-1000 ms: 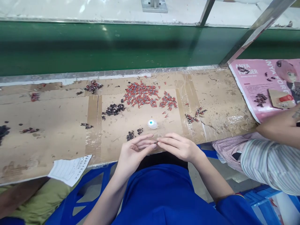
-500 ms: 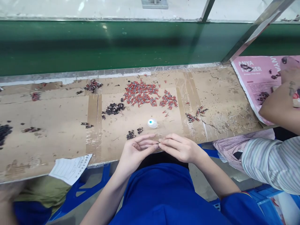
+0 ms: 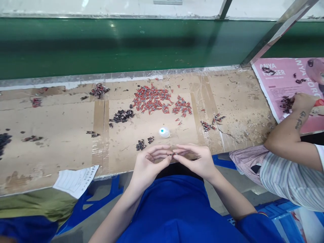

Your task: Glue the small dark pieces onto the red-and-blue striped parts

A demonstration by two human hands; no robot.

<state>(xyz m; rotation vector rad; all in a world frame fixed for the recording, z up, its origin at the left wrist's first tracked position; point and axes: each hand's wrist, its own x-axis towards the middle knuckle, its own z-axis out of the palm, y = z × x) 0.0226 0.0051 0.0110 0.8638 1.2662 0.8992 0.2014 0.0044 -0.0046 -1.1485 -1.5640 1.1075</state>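
Green conveyor belt (image 3: 101, 47); pink poster (image 3: 283, 84); paper slip (image 3: 74, 180); co-worker's arm (image 3: 286, 135).

1. Bare cardboard on the bench (image 3: 63, 135) lies to the left of the left hand (image 3: 148, 162), with only a few dark bits scattered on it.
2. Ahead of both hands stand the small dark pile (image 3: 141, 145) and the white cap (image 3: 164, 132), close by.
3. Further back, the red pile (image 3: 152, 99) and black pile (image 3: 123, 116) fill the middle.
4. On the right, a co-worker's arm (image 3: 288, 135) crosses the bench edge.
5. The green wall (image 3: 126, 47) closes the far side.
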